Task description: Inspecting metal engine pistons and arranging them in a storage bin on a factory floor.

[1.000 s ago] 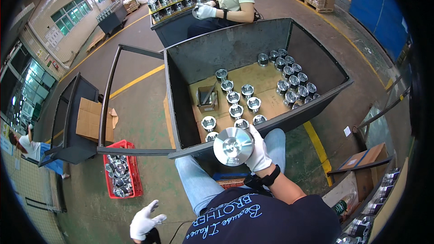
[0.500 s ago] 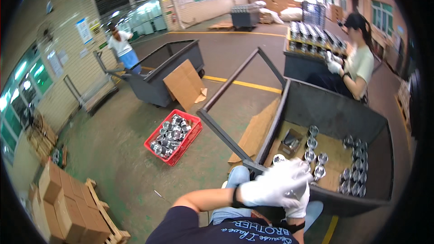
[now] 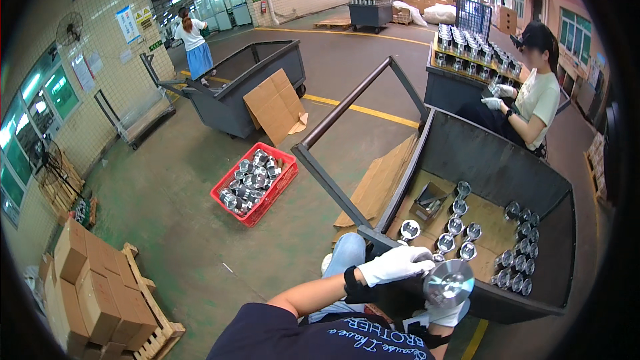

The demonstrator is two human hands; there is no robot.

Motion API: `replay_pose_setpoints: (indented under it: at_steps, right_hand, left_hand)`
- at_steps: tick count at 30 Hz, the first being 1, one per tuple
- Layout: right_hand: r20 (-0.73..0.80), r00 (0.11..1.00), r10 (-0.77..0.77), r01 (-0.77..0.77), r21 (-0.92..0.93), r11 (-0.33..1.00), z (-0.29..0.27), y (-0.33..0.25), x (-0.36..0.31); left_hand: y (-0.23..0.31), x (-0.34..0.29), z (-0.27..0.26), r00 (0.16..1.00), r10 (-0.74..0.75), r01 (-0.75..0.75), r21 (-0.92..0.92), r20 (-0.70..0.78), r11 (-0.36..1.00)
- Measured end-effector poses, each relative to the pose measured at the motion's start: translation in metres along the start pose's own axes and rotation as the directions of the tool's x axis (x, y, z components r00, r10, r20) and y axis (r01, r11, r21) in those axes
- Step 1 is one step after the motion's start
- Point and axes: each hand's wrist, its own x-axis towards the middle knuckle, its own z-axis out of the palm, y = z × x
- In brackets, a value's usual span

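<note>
A shiny round metal piston (image 3: 449, 283) is held in front of my body, its flat face turned up. My right hand (image 3: 447, 313), white-gloved, grips it from below; the piston hides much of those fingers. At the piston's left rim is my left hand (image 3: 398, 265), also gloved, its fingers curled together. Whether they pinch the rim or something small I cannot tell. Just beyond my hands, several pistons (image 3: 455, 226) stand in the dark metal cart (image 3: 493, 150) on a cardboard-lined floor. More pistons (image 3: 519, 262) line its right side, and a small open box (image 3: 429, 201) sits there too.
A red basket (image 3: 275, 185) of loose pistons is on the floor to the left. The cart's bar handle (image 3: 343, 108) juts up in front of me. A gloved co-worker (image 3: 537, 97) sits at the right. Cartons (image 3: 100, 293) on a pallet stand lower left.
My left hand has drawn back left from over my right hand, and the piston face now shows. The distant person at left has turned away.
</note>
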Motion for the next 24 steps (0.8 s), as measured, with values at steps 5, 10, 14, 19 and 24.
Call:
replay_pose_setpoints:
  at_steps: [5,10,14,19,24]
  right_hand:
    - [-0.136,0.983,-0.121,0.113,-0.062,0.992,0.005,-0.015,0.008]
    - [-0.106,0.921,-0.375,0.252,-0.572,0.781,0.065,-0.040,0.003]
    - [-0.278,0.878,-0.391,0.211,-0.508,0.835,0.105,-0.044,0.013]
    - [0.074,0.967,-0.245,0.236,-0.631,0.739,0.111,-0.044,0.010]
    - [0.301,0.863,-0.407,0.487,-0.710,0.509,0.128,-0.042,0.026]
  left_hand:
    - [0.000,-0.014,0.012,0.925,-0.244,0.372,-0.552,0.293,0.746]
    - [-0.017,-0.013,0.041,0.806,-0.198,0.589,-0.787,0.557,0.184]
    - [0.019,-0.015,0.033,0.743,-0.250,0.627,-0.776,0.620,-0.062]
    - [-0.027,-0.014,0.054,0.908,-0.001,0.358,-0.778,0.418,-0.517]
    - [-0.046,-0.027,0.024,0.921,-0.154,0.258,-0.856,0.358,-0.447]
